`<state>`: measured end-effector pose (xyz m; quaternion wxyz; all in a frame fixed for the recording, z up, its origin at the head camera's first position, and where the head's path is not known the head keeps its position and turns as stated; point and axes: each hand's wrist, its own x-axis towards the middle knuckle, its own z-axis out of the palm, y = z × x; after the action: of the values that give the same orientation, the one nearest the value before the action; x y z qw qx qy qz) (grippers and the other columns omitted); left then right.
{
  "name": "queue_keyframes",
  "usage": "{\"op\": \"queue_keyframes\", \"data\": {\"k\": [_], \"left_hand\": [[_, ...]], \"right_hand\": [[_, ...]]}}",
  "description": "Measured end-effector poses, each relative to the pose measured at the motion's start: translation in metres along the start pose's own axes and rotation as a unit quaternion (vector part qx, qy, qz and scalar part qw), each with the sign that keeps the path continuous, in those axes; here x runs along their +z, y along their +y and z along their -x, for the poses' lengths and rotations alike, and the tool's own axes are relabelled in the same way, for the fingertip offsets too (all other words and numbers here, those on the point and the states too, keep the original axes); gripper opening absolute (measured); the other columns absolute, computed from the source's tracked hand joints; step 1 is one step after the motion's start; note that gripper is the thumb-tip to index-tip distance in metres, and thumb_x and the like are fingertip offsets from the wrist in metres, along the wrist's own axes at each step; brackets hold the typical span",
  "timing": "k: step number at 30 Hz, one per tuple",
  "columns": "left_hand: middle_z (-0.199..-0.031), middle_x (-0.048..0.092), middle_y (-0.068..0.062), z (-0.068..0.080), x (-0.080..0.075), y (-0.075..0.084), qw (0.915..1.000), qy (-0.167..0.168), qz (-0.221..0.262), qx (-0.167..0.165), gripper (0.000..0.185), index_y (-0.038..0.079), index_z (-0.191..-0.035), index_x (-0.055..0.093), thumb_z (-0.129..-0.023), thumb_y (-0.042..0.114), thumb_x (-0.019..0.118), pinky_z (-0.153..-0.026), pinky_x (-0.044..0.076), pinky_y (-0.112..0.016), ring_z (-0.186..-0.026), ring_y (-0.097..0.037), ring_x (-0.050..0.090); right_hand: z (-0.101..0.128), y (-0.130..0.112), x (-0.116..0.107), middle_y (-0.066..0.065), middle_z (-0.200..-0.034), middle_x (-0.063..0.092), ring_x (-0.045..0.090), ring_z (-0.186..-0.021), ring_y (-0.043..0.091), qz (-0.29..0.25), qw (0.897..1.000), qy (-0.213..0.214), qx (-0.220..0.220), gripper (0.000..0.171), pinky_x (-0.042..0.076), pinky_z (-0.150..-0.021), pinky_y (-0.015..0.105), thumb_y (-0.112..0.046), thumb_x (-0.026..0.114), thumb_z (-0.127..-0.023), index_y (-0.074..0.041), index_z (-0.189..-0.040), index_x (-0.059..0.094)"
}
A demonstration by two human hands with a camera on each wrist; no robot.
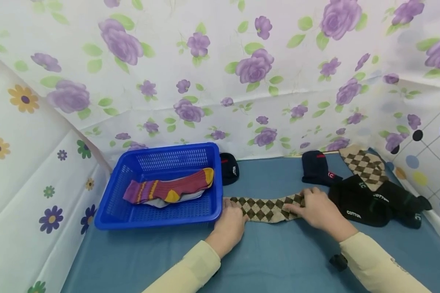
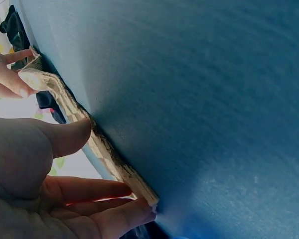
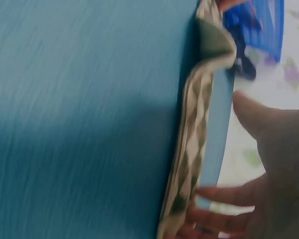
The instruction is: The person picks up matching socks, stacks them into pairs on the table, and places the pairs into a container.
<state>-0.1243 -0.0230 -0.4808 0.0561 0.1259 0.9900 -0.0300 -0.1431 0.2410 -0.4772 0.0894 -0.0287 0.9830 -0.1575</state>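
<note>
A tan argyle sock (image 1: 262,209) with dark brown diamonds lies lengthwise on the blue cloth, between both hands. At its left end, beside the basket, my left hand (image 1: 230,226) touches it with thumb and fairly straight fingers. My right hand (image 1: 320,209) rests on the other end, thumb spread apart from the fingers. The right wrist view has those fingertips (image 3: 192,215) on the sock's edge and the thumb off it. Layered edges of the fabric show in the left wrist view, and a raised fold stands near its far end in the right wrist view.
A blue plastic basket (image 1: 161,223) at left holds a maroon, purple and yellow sock (image 1: 179,186) over a grey one. A black sock (image 1: 229,168) lies behind its right side. Several dark socks (image 1: 361,205) and another argyle sock (image 1: 364,165) lie at right. Floral sheets (image 1: 220,81) hang around.
</note>
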Motion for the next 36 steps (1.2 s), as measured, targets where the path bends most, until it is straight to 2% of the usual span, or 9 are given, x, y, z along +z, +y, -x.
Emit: {"op": "queue_keyframes", "data": {"k": [6,10,13,16,21,24,28,32,36], "left_hand": [[-0.130,0.054,-0.019,-0.002,-0.001,-0.003,0.9998,-0.002,0.018,-0.012,0.061,-0.002,-0.119,0.061,-0.090,0.051,0.053,-0.107,0.034,-0.044,-0.124,-0.031,0.048],[-0.126,0.057,-0.017,-0.007,-0.005,-0.005,0.9997,-0.001,0.016,-0.019,0.052,0.008,-0.108,0.070,-0.088,0.054,0.054,-0.104,0.037,-0.046,-0.120,-0.030,0.050],[-0.128,0.057,-0.016,-0.010,-0.007,-0.007,0.9989,-0.010,0.037,-0.028,0.051,0.009,-0.107,0.070,-0.087,0.054,0.056,-0.104,0.038,-0.046,-0.121,-0.030,0.050],[-0.126,0.058,-0.016,-0.012,-0.009,-0.009,0.9977,0.008,0.060,-0.030,0.051,0.006,-0.105,0.070,-0.086,0.053,0.058,-0.103,0.039,-0.045,-0.120,-0.028,0.051],[-0.126,0.056,-0.014,-0.009,-0.010,-0.011,0.9954,0.058,0.074,-0.016,0.057,0.002,-0.119,0.060,-0.088,0.050,0.057,-0.104,0.037,-0.043,-0.120,-0.026,0.049],[-0.135,0.048,-0.016,-0.006,-0.011,-0.009,0.9913,0.074,0.109,0.004,0.057,0.003,-0.131,0.048,-0.092,0.044,0.054,-0.110,0.032,-0.044,-0.130,-0.029,0.042],[-0.143,0.041,-0.018,0.000,-0.015,-0.002,0.9817,0.093,0.154,0.062,0.053,0.004,-0.136,0.044,-0.095,0.036,0.053,-0.112,0.029,-0.046,-0.137,-0.033,0.034],[-0.139,0.046,-0.016,0.007,-0.022,0.002,0.9728,0.125,0.162,0.109,0.047,0.007,-0.132,0.049,-0.094,0.035,0.054,-0.107,0.037,-0.045,-0.134,-0.033,0.039],[-0.131,0.055,-0.009,0.015,-0.033,0.001,0.9678,0.149,0.156,0.130,0.039,0.013,-0.126,0.056,-0.095,0.037,0.052,-0.099,0.045,-0.044,-0.129,-0.028,0.046]], "right_hand": [[0.001,-0.015,0.009,0.033,-0.116,0.045,0.044,-0.104,0.049,0.048,0.998,0.000,0.030,0.113,0.046,-0.072,0.054,-0.086,0.052,-0.061,0.009,-0.120,0.049],[0.001,-0.016,0.011,0.031,-0.116,0.043,0.044,-0.103,0.047,0.072,0.997,0.023,0.028,0.113,0.046,-0.065,0.051,-0.085,0.056,-0.060,0.008,-0.123,0.047],[0.000,-0.016,0.007,0.034,-0.122,0.042,0.043,-0.107,0.050,0.075,0.997,0.007,0.025,0.115,0.047,-0.066,0.053,-0.086,0.052,-0.062,0.009,-0.127,0.045],[-0.002,-0.013,-0.005,0.032,-0.125,0.046,0.048,-0.108,0.047,0.039,0.999,-0.017,0.011,0.109,0.048,-0.069,0.053,-0.085,0.047,-0.068,0.005,-0.130,0.047],[-0.003,-0.003,-0.042,0.017,-0.120,0.061,0.064,-0.095,0.028,-0.062,0.997,-0.035,-0.029,0.086,0.051,-0.070,0.044,-0.077,0.046,-0.077,-0.007,-0.126,0.056],[-0.005,0.005,-0.066,0.016,-0.119,0.063,0.064,-0.095,0.028,-0.070,0.997,0.008,-0.038,0.081,0.051,-0.070,0.044,-0.075,0.045,-0.079,-0.009,-0.125,0.058],[-0.011,0.018,-0.095,0.022,-0.111,0.063,0.062,-0.072,0.032,-0.048,0.996,0.079,-0.016,0.081,0.045,-0.057,0.042,-0.072,0.044,-0.082,-0.006,-0.129,0.053],[-0.021,0.033,-0.110,0.032,-0.122,0.050,0.053,-0.092,0.047,-0.032,0.993,0.112,0.015,0.083,0.044,-0.071,0.059,-0.069,0.047,-0.083,-0.003,-0.133,0.047],[-0.030,0.053,-0.112,0.036,-0.136,0.032,0.029,-0.119,0.056,-0.023,0.992,0.114,0.042,0.086,0.028,-0.090,0.072,-0.069,0.049,-0.082,0.001,-0.133,0.045]]}}
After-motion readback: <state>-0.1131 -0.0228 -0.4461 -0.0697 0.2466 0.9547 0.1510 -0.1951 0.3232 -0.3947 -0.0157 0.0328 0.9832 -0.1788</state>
